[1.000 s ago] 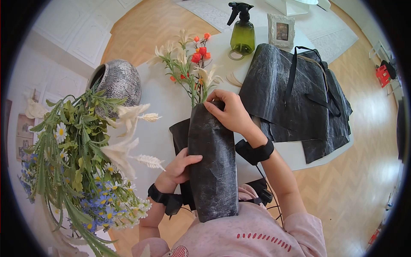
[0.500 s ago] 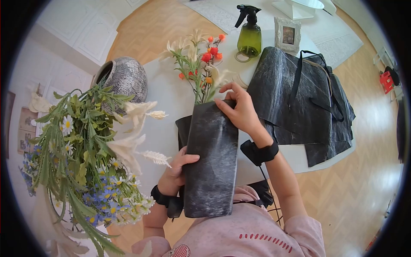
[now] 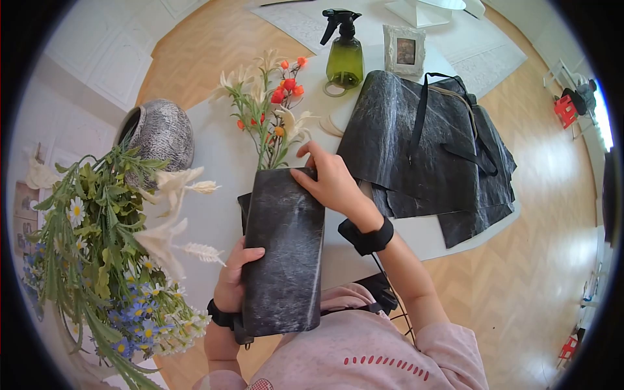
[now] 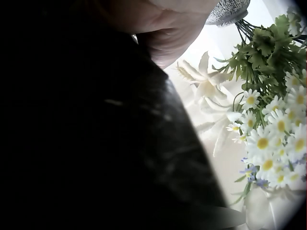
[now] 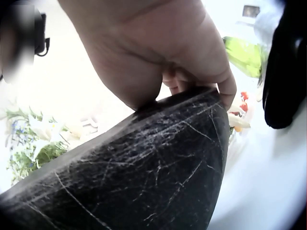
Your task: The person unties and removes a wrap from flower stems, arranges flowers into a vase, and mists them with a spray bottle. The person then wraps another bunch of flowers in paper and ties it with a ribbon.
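In front of the pink shirt [image 3: 390,351], the left hand [image 3: 232,279] grips the folded black material [image 3: 283,253] by its side while the right hand [image 3: 336,186] pinches its top corner; should either thumb ease, its layers might slip open.

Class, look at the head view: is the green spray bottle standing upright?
Yes, the green spray bottle stands with its black nozzle on top.

A black, white-veined oblong of leather-like sheet [image 3: 284,250], rounded at its near corners, slants lengthwise above the white table [image 3: 218,162], its near end reaching past the table's near edge.
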Demonstrator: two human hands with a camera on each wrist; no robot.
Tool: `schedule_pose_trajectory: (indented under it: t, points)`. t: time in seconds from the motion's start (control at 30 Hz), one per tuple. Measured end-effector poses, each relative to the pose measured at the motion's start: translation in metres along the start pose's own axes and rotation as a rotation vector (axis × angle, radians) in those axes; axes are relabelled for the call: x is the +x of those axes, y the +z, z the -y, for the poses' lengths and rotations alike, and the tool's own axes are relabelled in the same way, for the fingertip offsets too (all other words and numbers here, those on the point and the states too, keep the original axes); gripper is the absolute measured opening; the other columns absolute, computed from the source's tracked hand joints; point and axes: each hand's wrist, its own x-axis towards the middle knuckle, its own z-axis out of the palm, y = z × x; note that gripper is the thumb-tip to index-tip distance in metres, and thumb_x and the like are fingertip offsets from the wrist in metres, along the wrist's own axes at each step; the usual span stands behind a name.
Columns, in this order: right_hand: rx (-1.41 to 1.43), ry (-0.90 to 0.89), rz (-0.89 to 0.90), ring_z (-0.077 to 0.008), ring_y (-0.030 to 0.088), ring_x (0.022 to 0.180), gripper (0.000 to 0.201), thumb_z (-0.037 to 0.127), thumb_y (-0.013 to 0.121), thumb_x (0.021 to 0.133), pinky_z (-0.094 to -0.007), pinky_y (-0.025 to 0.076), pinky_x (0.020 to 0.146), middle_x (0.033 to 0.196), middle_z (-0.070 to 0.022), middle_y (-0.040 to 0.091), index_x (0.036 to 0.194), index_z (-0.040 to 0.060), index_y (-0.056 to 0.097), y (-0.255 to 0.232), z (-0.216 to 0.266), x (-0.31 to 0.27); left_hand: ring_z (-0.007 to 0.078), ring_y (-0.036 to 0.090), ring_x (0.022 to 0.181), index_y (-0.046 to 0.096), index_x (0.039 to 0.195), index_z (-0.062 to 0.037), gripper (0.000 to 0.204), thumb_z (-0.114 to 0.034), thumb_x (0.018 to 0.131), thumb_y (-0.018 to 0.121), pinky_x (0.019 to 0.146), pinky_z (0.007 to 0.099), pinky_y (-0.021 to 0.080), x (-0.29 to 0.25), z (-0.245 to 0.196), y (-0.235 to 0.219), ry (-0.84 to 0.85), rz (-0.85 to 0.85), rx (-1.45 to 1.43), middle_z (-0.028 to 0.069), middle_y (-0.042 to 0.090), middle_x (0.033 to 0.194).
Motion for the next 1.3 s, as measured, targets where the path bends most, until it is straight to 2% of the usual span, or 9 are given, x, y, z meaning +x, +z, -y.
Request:
schedule_pose_trajectory:
  t: [0.03,0.1,0.2,0.27,0.43,0.57,0.87,1.13,1.3]
  points:
    - [-0.155,-0.183,-0.213,-0.0247,0.049,0.054,0.018,0.012,0.063,0.073,-0.0319,0.041,0.053,0.056,-0.0082,0.047,0.083,0.0007,0.052,0.003,-0.001,-0.002,0.0189,0.059,0.085,0.046,0.110,0.0045,0.043,-0.008,0.071,0.057,0.076,0.0302,0.049,-0.001,-0.002,0.003,0.008,0.001,-0.026,0.0126,0.057,0.099]
    - [-0.362,-0.156,-0.228,-0.0299,0.052,0.061,0.017,0.012,0.063,0.072,-0.0354,0.042,0.057,0.058,-0.0107,0.047,0.080,0.0000,0.054,-0.013,0.028,-0.006,0.0190,0.059,0.084,0.046,0.110,0.0044,0.043,-0.007,0.070,0.057,0.076,0.0301,0.049,-0.001,-0.005,0.004,0.023,-0.005,-0.051,0.0126,0.057,0.098]
    - [-0.164,-0.019,0.114,-0.0352,0.052,0.056,0.023,0.020,0.060,0.076,-0.0399,0.042,0.051,0.061,-0.0170,0.051,0.075,-0.0020,0.054,-0.019,0.053,-0.021,0.0181,0.059,0.086,0.046,0.109,0.0042,0.041,-0.005,0.070,0.056,0.077,0.0290,0.048,0.004,-0.003,0.008,0.049,-0.030,0.035,0.0116,0.057,0.098]
    - [-0.080,0.185,0.674,-0.0330,0.054,0.055,0.035,0.031,0.057,0.080,-0.0378,0.042,0.051,0.058,-0.0160,0.054,0.067,-0.0017,0.053,-0.017,0.064,-0.027,0.0153,0.057,0.087,0.047,0.108,0.0026,0.040,-0.003,0.070,0.057,0.077,0.0270,0.047,0.009,0.003,0.013,0.107,-0.040,0.142,0.0093,0.057,0.097]
    - [0.130,0.268,0.559,-0.0286,0.054,0.048,0.047,0.042,0.057,0.079,-0.0356,0.041,0.048,0.058,-0.0154,0.056,0.068,-0.0029,0.051,0.000,0.039,-0.041,0.0114,0.054,0.085,0.045,0.109,-0.0009,0.046,0.000,0.066,0.062,0.075,0.0244,0.044,0.024,0.016,0.011,0.231,-0.007,0.348,0.0061,0.054,0.094]
    - [0.262,0.439,0.724,-0.0246,0.057,0.056,0.054,0.048,0.056,0.079,-0.0327,0.043,0.051,0.061,-0.0152,0.056,0.088,-0.0042,0.045,-0.002,0.030,-0.040,0.0133,0.051,0.090,0.035,0.117,-0.0019,0.058,-0.007,0.068,0.067,0.077,0.0255,0.043,0.027,0.029,0.007,0.371,0.106,0.712,0.0067,0.050,0.097]
    - [0.171,0.456,0.691,-0.0346,0.058,0.067,0.066,0.049,0.061,0.070,-0.0379,0.044,0.059,0.069,-0.0242,0.054,0.092,-0.0088,0.039,0.000,0.040,-0.029,0.0293,0.033,0.105,0.038,0.116,0.0021,0.048,-0.033,0.085,0.051,0.088,0.0345,0.034,0.030,0.025,0.000,0.631,0.102,1.296,0.0179,0.041,0.104]
    - [0.240,0.579,0.632,-0.0246,0.053,0.078,0.056,0.030,0.063,0.067,-0.0328,0.041,0.069,0.083,-0.0191,0.053,0.103,-0.0060,0.041,0.003,0.025,-0.034,0.0145,0.052,0.086,0.032,0.121,0.0017,0.044,-0.023,0.088,0.048,0.075,0.0276,0.042,0.027,0.033,-0.012,0.404,0.021,0.981,0.0138,0.053,0.096]
    - [0.322,0.514,0.503,-0.0342,0.057,0.075,0.051,0.025,0.061,0.064,-0.0366,0.044,0.067,0.078,-0.0255,0.054,0.096,-0.0080,0.038,0.010,0.014,-0.043,0.0111,0.058,0.070,0.029,0.121,0.0005,0.045,-0.008,0.084,0.053,0.064,0.0225,0.045,0.020,0.033,-0.023,0.209,0.043,0.796,0.0096,0.061,0.076]
